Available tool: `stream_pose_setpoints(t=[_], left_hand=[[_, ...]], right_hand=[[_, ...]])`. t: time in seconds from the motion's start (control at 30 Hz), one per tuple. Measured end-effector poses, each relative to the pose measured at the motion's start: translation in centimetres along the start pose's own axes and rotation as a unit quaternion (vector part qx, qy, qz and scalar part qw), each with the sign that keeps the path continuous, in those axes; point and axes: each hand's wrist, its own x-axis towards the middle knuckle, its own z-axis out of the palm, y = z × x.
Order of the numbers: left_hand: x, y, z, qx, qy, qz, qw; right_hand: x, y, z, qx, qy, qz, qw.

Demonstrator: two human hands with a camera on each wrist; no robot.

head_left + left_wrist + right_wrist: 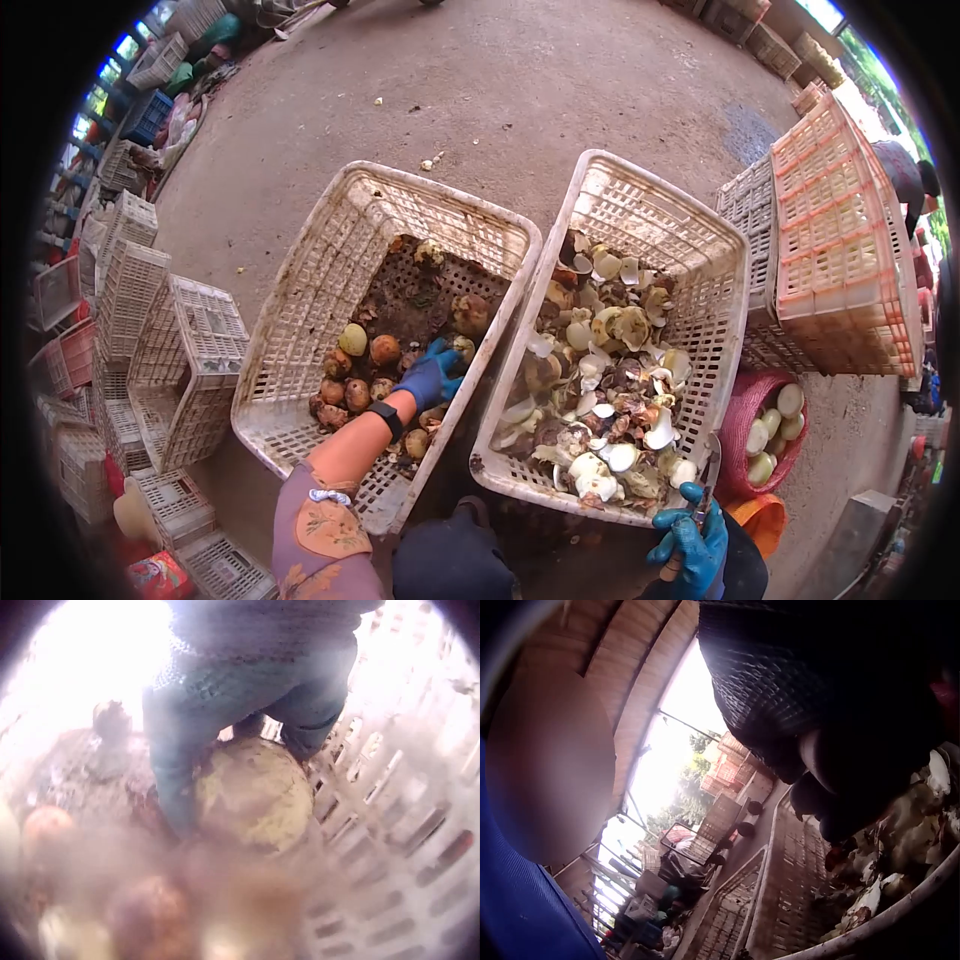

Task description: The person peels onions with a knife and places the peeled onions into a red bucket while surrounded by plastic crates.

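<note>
In the left crate (300, 262) the gloved left hand (428, 377) reaches down among brown and yellow onions (384, 349). The left wrist view shows its gloved fingers (176, 780) curled round a large yellowish onion (255, 795) beside the slotted crate wall. Below the near right corner of the right crate (480, 462), the right hand (690, 545) in a blue glove grips a knife (712, 468), its blade pointing up. That glove (780, 697) looks dark in the right wrist view.
Onion skins and cut pieces (610, 350) fill much of the right crate. A pink basket (738, 440) of peeled onions stands right of it, near an orange container (765, 520). Stacked crates (840, 240) rise at the right; more crates (190, 370) line the left.
</note>
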Motion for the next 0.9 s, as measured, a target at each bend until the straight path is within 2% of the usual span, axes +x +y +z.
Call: stream_pose_setpoints(t=[0.07, 0.1, 0.17, 0.2, 0.23, 0.27, 0.33, 0.4, 0.53, 0.63, 0.7, 0.77, 0.8, 0.87, 0.9], left_hand=[[-1.9, -1.6, 2.3, -0.158, 0.002, -0.137, 0.978], [-2.6, -0.2, 0.3, -0.216, -0.075, -0.164, 0.960], [-3.7, -1.0, 0.1, -0.313, -0.065, -0.196, 0.927], [-4.5, -1.2, 0.2, -0.392, -0.045, -0.184, 0.900], [-5.3, -1.2, 0.2, -0.469, -0.028, -0.171, 0.866], [-6.7, 0.3, -1.6, -0.549, -0.004, -0.189, 0.814], [-10.2, 3.5, -6.2, -0.692, 0.050, -0.216, 0.687], [-13.4, 4.4, -9.3, -0.773, -0.008, -0.156, 0.614], [-20.3, 10.5, -13.0, -0.783, 0.071, -0.022, 0.618], [-24.8, 16.1, -13.9, -0.798, 0.086, 0.057, 0.594], [-26.3, 17.0, -12.9, -0.738, 0.078, 0.176, 0.646], [-28.9, 21.9, -13.2, -0.726, 0.097, 0.180, 0.657], [-30.1, 24.7, -13.3, -0.684, 0.129, 0.166, 0.699], [-31.6, 28.8, -12.4, -0.592, 0.188, 0.139, 0.771], [-32.0, 30.4, -11.7, -0.522, 0.220, 0.161, 0.808]], right_hand=[[-0.6, 0.1, 0.0, 0.004, 0.004, -0.001, 1.000], [-1.1, -0.2, 0.3, 0.009, -0.007, -0.011, 1.000], [-0.9, 2.2, -0.3, 0.055, -0.027, -0.037, 0.997], [-1.0, 3.2, -0.7, 0.074, -0.035, -0.048, 0.995], [-1.3, 4.1, -1.3, 0.094, -0.040, -0.047, 0.994], [-1.5, 4.3, -1.4, 0.106, -0.049, -0.047, 0.992], [-2.0, 4.2, -1.2, 0.132, -0.076, -0.053, 0.987], [-3.0, 3.9, -0.6, 0.123, -0.105, -0.060, 0.985], [-4.3, 3.6, 1.4, 0.064, -0.179, -0.115, 0.975], [-5.8, 3.2, 3.3, 0.050, -0.241, -0.190, 0.950], [-6.1, 3.8, 4.3, 0.057, -0.276, -0.240, 0.929], [-6.9, 3.3, 5.0, 0.065, -0.289, -0.314, 0.902], [-7.5, 3.0, 5.4, 0.073, -0.291, -0.348, 0.888], [-8.9, 2.6, 5.7, 0.150, -0.335, -0.273, 0.889], [-9.5, 2.6, 5.8, 0.190, -0.355, -0.233, 0.885]])
